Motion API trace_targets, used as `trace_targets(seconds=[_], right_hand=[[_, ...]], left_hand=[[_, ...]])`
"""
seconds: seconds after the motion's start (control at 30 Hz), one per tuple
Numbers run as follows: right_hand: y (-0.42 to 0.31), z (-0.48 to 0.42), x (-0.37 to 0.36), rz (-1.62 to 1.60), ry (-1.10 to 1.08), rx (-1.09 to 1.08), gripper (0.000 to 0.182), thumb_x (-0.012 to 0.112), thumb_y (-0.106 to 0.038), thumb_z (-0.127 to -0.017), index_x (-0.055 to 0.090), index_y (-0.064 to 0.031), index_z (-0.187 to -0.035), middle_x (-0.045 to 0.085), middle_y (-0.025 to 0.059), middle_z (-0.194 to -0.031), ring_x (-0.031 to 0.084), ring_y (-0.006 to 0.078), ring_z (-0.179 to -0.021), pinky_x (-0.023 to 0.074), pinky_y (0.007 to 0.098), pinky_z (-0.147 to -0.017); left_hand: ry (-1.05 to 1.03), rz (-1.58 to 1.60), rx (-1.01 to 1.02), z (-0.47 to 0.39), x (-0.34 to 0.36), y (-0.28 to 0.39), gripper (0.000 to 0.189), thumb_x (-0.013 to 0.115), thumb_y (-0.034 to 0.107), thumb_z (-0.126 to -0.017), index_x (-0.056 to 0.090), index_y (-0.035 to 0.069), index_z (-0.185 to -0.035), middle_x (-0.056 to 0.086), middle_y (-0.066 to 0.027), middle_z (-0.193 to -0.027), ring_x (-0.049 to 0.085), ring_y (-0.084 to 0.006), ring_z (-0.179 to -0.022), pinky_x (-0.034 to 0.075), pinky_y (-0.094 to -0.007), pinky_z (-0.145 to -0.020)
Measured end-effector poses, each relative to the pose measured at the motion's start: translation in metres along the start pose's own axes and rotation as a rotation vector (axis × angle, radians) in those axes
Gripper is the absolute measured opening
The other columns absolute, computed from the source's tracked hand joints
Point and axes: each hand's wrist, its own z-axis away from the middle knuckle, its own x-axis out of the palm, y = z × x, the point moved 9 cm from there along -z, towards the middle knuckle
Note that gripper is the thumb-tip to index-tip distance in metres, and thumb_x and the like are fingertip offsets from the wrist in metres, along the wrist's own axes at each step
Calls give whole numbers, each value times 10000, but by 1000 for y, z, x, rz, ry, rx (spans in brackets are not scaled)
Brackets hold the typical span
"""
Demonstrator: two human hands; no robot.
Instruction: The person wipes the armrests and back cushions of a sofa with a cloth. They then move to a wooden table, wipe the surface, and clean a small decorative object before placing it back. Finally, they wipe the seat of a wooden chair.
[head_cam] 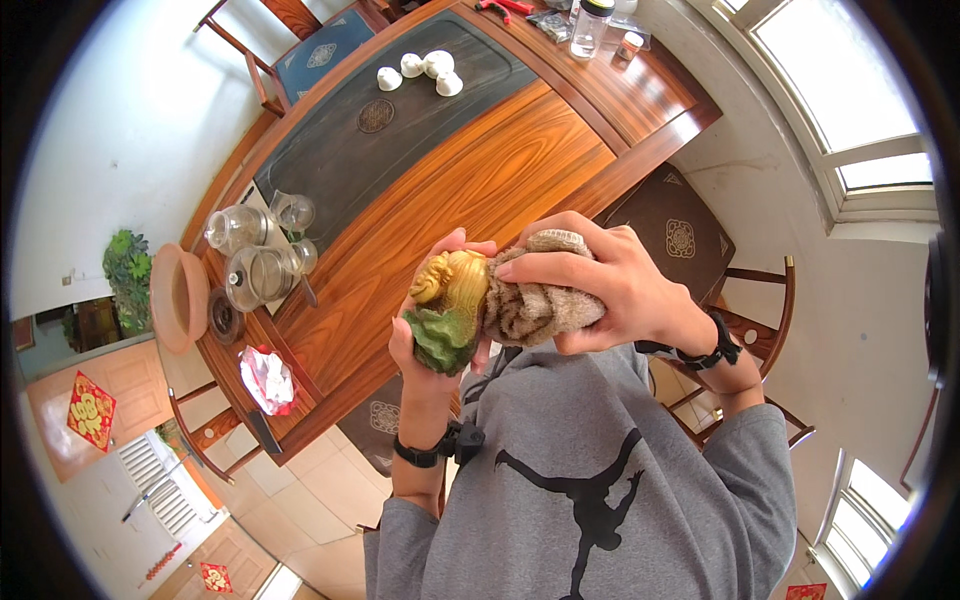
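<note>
A small gold and green figurine (448, 311), shaped like a cabbage with a golden creature on it, rests in my left hand (409, 356). My left fingers and thumb wrap around its outer side. My right hand (626, 281) grips a bunched brown and beige cloth (544, 296). The cloth presses against the figurine's right side and hides part of it. Both hands are raised in front of my chest, above the near edge of the wooden tea table (510, 172).
Several white cups (439, 64) stand on the dark tea tray (322, 142). Glass teapots (259, 277), a pinkish basin (178, 300) and a bag of tissues (268, 380) are at the left. A clear jar (591, 30) stands at the far right. Chairs (772, 322) surround the table.
</note>
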Motion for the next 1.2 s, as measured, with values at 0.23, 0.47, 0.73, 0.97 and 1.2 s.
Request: trace_targets(seconds=[0.23, 0.47, 0.73, 0.97, 1.2], right_hand=[[-8, 4, 8, 15, 44, -36, 696, 813, -283, -617, 616, -203, -1280, 587, 88, -1173, 688, 253, -853, 587, 363, -638], [-13, 5, 14, 15, -8, -72, 714, 821, -285, -616, 606, -209, -1292, 581, 65, -1185, 681, 247, -876, 585, 347, -622], [2, 6, -11, -17, 138, -3, 689, 782, -215, -595, 642, -192, -1269, 602, 123, -1146, 690, 283, -889, 588, 371, -667], [9, 9, -9, -42, 164, 68, 675, 760, -174, -600, 641, -190, -1265, 608, 128, -1141, 680, 303, -918, 586, 391, -689], [14, 11, -6, -41, 191, 99, 660, 761, -172, -611, 636, -182, -1259, 607, 134, -1140, 682, 319, -918, 593, 403, -708]], left_hand=[[2, 192, -18, 0, -1, -13, 970, 405, 748, -894, 266, 23, -1523, 435, -231, -1432, 654, -165, -949, 538, -194, -516], [17, 285, -46, -1, 2, -19, 926, 312, 736, -933, 253, 41, -1542, 419, -216, -1482, 491, -268, -1316, 458, -366, -1070], [-330, 788, -101, -3, 31, -10, 730, 331, 631, -1005, 256, 145, -1544, 470, -210, -1446, 590, -212, -1117, 571, -335, -725], [-99, 657, -99, -1, 9, -14, 716, 397, 593, -1016, 258, 155, -1564, 413, -133, -1517, 472, -293, -1336, 467, -457, -1058], [-126, 66, 41, 1, 9, -5, 881, 419, 737, -930, 240, 167, -1577, 399, -109, -1533, 391, -287, -1410, 343, -490, -1160]])
